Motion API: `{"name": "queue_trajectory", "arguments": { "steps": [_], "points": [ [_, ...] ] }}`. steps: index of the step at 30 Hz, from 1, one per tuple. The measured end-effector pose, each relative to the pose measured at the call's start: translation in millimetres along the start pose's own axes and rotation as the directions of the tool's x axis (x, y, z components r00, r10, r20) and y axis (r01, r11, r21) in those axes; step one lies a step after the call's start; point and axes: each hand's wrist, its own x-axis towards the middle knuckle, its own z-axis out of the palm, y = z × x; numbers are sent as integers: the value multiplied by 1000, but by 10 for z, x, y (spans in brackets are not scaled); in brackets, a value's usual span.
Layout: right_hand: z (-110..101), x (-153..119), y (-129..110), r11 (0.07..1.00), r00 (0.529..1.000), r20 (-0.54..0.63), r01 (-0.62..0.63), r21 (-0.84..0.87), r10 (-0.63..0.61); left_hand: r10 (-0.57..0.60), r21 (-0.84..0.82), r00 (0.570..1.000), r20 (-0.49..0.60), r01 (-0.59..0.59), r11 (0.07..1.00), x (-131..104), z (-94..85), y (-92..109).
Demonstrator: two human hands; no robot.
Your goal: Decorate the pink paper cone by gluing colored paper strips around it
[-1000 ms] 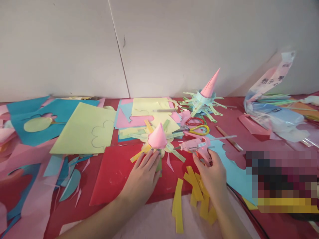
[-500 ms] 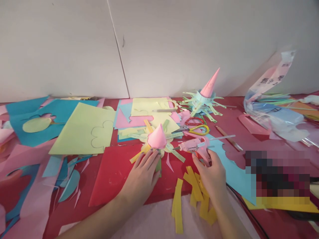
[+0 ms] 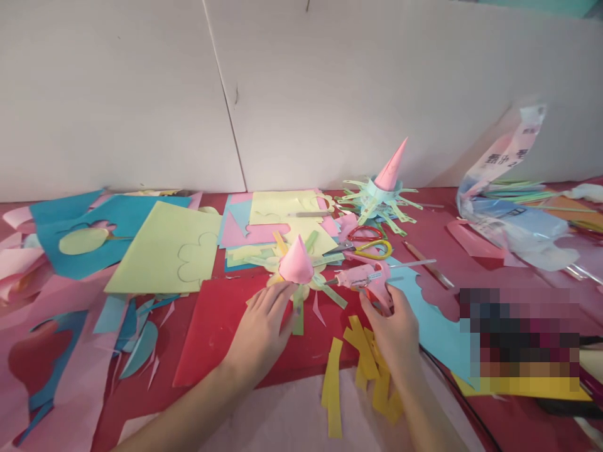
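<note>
Pink paper is forming the cone point(image 3: 296, 262), which is standing on the pale yellow flower point(image 3: 319, 278) at the far edge of the red sheet point(image 3: 221, 326). My left hand point(image 3: 261, 320) is resting by its base, fingers close together; whether they are pinching anything, I cannot tell. My right hand point(image 3: 398, 323) is wrapping narrowly around the handle of the pink glue gun point(image 3: 360, 276), nozzle pointing at the petals. I am judging this as steadying the flower with the gun alongside; shifting the gun is calling for keeping its tip off fingers and paper. Scissors point(image 3: 377, 249) are crowding it from behind, yellow strips point(image 3: 334, 389) are lying nearer me, and the red sheet is offering some room between the hands.
</note>
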Motion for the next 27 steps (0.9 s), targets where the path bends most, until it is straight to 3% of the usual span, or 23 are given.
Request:
{"name": "queue_trajectory", "arguments": {
  "steps": [10,14,19,24,27],
  "points": [
    [1,-20,21,1000,1000,19,-5,30,4,-60,-41,960,-274,50,998,355,-309,-112],
    [-7,-31,18,999,999,31,-11,50,10,-42,-62,968,-248,27,998,494,-380,-24],
    [5,-35,32,997,999,36,-35,71,33,-14,-10,989,-148,13,1000,595,-285,63],
    [23,-37,30,988,996,43,-89,125,84,1,-28,983,-183,-7,1000,718,-269,57],
    [16,-32,18,980,994,37,-106,168,101,-47,-79,974,-223,30,996,766,-294,52]
  ]
}}
